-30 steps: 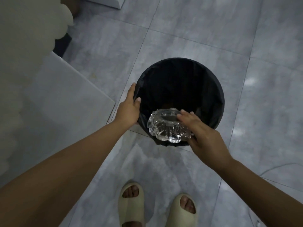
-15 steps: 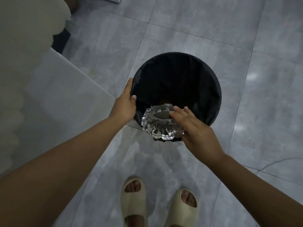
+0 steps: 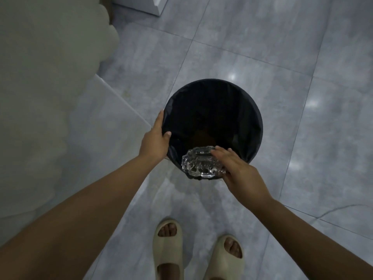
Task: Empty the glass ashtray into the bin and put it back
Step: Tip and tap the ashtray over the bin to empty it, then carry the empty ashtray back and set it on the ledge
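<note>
Over the round black-lined bin (image 3: 238, 102), the right hand (image 3: 240, 172) tips the clear cut-glass ashtray (image 3: 199, 164), fingers clamped on its edge; the left hand (image 3: 154, 142) grips the rim. Smooth glass could slip in.

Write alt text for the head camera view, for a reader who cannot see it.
A person's right hand tips a clear cut-glass ashtray over the near rim of a round black-lined bin, while the left hand grips the bin's left rim. The bin stands on grey floor tiles, with two feet in cream slide sandals below.
</note>
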